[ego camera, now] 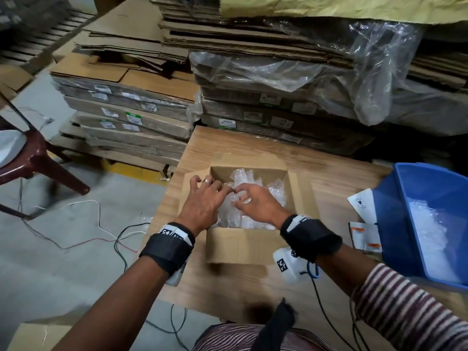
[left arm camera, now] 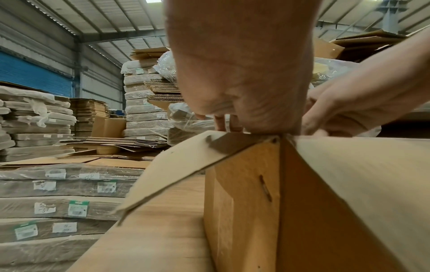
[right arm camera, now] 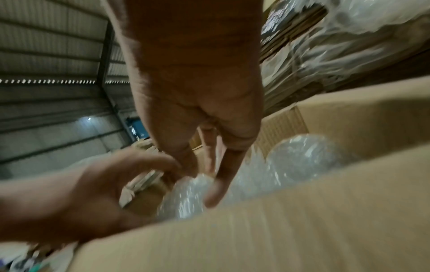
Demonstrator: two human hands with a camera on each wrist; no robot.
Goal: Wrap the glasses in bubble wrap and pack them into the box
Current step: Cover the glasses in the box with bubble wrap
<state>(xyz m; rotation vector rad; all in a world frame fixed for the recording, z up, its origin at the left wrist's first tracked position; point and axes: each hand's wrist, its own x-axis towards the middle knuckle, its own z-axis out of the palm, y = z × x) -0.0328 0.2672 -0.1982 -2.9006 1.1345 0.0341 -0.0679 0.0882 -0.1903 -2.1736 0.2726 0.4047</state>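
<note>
An open cardboard box stands on the wooden table. Several bubble-wrapped glasses fill it. Both hands reach in from the near side. My left hand is spread over the box's left edge, and its fingertips touch a wrapped glass near the front left. My right hand curls its thumb and fingers round the top of that same bundle. In the left wrist view the box corner hides my left fingertips. Another wrapped glass lies further right in the box.
A blue plastic bin holding white wrap sits at the table's right edge, with paper cards beside it. Stacks of flat cardboard rise behind the table. A maroon chair and loose wires are on the floor at left.
</note>
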